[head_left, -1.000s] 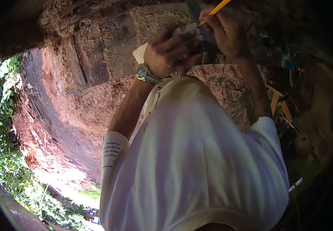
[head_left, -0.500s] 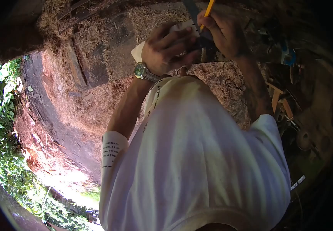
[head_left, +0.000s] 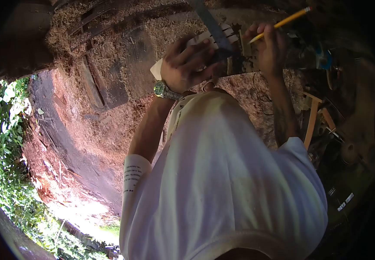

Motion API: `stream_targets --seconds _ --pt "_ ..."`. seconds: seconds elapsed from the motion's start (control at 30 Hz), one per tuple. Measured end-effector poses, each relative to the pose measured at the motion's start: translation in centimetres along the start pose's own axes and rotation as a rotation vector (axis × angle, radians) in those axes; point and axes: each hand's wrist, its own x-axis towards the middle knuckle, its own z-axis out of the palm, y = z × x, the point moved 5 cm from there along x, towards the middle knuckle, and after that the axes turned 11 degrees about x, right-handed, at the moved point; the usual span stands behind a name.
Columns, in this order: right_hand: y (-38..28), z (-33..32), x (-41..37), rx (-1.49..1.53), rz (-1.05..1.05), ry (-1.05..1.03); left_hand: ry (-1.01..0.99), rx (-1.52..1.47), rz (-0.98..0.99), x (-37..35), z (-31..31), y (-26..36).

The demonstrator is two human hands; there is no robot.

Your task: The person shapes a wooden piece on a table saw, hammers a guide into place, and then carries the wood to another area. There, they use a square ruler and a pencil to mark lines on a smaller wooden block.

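In the head view my left hand, with a watch on its wrist, lies over a pale piece of wood. Its fingers bend over the wood and hold it; the palm hides most of the piece. A dark flat metal blade, like a ruler or square, crosses the wood at an angle beside the fingertips. Dark marks show on the pale surface near it. To the right, apart from the wood, my right hand grips a yellow pencil, its point aimed down and left.
Wood shavings cover the dark bench and the ground. A wooden strip lies at the left. At the right are a blue object, orange-brown wooden pieces and other tools in shadow. Green plants grow at the far left.
My right hand has drawn away to the right from the wood, and the pencil has tilted from near upright to slanting. The metal blade now lies further down across the wood.
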Motion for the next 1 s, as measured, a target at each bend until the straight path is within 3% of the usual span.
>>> stream_targets --seconds 0.13,0.23,0.33,0.43,0.57,0.7,0.77,1.0 --pt "3.5 -3.1 -4.0 -0.015 0.322 0.106 -0.013 -0.009 0.004 0.1 0.1 0.1" --pt "5.0 -0.3 -6.2 -0.125 0.546 -0.056 -0.019 -0.022 0.027 0.1 0.2 0.2" --pt "5.3 1.7 -6.6 -0.331 0.326 0.027 -0.093 -0.079 0.013 0.1 0.3 -0.2" --pt "4.4 -0.5 -6.9 0.217 0.345 0.251 -0.128 -0.164 -0.159 0.9 -2.2 -0.2" --pt "3.8 -8.9 -10.2 0.347 0.305 0.478 -0.351 -0.056 -0.353 -2.2 -2.8 -2.5" --pt "7.0 -16.3 -17.3 0.349 0.310 0.687 -0.352 0.103 -0.309 -5.7 -4.6 -5.7" --pt "8.1 -17.0 -20.9 0.347 0.338 0.802 -0.296 0.079 -0.323 -6.8 -5.1 -6.9" --pt "14.7 -19.1 -27.6 0.372 0.494 0.916 -0.226 0.123 -0.333 -8.1 -5.8 -7.0"
